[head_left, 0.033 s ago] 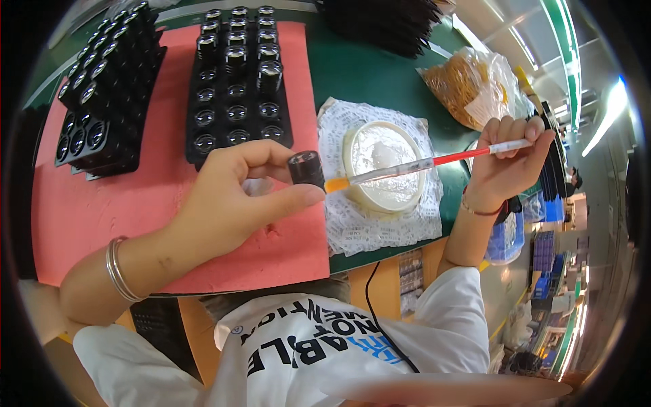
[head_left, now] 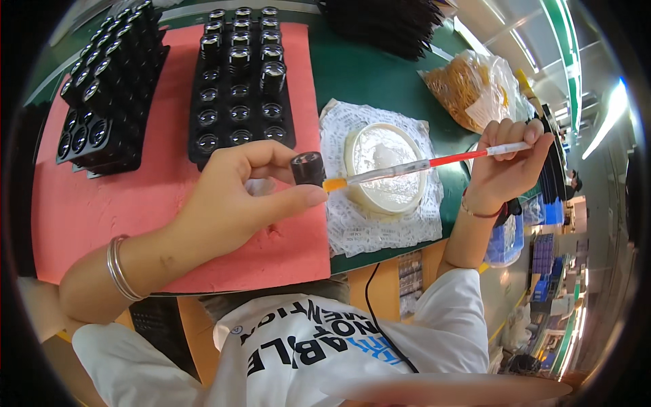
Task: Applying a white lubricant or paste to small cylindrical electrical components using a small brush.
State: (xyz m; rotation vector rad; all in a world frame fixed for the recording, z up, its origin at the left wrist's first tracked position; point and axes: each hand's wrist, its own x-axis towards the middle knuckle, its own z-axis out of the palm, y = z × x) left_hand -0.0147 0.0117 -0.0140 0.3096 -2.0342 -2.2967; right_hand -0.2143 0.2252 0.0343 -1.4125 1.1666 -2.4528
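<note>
Between the thumb and fingers of my left hand [head_left: 234, 193] is a small black cylinder [head_left: 307, 168], upright, with a glossy top like a lens barrel. My right hand [head_left: 507, 159] pinches the far end of a thin red-handled brush [head_left: 447, 160] whose ferrule end is wrapped in clear film. Its yellow bristles [head_left: 334, 184] touch the side of the cylinder near my left thumb. Below the brush's shaft, a round white dish [head_left: 386, 144] with a shiny pale filling rests on a sheet of printed paper [head_left: 366, 241].
On a pink mat [head_left: 163, 251], a black tray [head_left: 256, 125] carries rows of black cylinders, some raised. More cylinders stand in stacked trays [head_left: 125, 146] at the left. A bag of tan bands [head_left: 468, 88] lies at the back right, near a dark stack [head_left: 380, 24] on the green table.
</note>
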